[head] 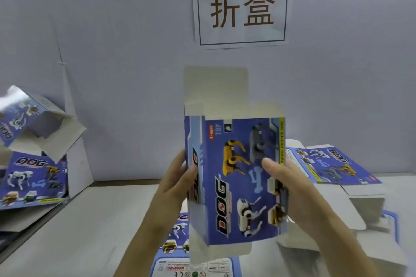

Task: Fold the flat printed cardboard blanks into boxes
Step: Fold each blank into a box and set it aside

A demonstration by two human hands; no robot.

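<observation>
A pale grey wall [126, 29] fills the upper half of the view, and below it a white surface [90, 231] runs from edge to edge. In front of both, the half-opened blue box [234, 177] is held upright in the air at the centre, printed with toy dogs and the word DOG turned on its side; its plain top flap [216, 90] stands straight up and its bottom flaps [225, 252] hang loose, both ends unclosed. It hides the middle of the surface and part of what lies there. A white paper sign [242, 10] with two large brown characters inside a dark frame is fixed to the wall above the box. To the right, flat printed blanks [333, 166] lie fanned on the surface, with plain white cardboard [364, 207] just in front of them. At the left edge, a printed box [33, 180] stands beside a white partition, and another opened box [29, 117] sits tilted on top of it, flaps spread. One more flat blank [177, 231] lies under the held box, partly covered by it. The left hand [177, 177] grips the box's left side — thumb on the narrow front panel, fingers behind. The right hand [290, 186] holds the right edge, thumb [270, 164] pressed on the printed face, fingers out of sight behind.
</observation>
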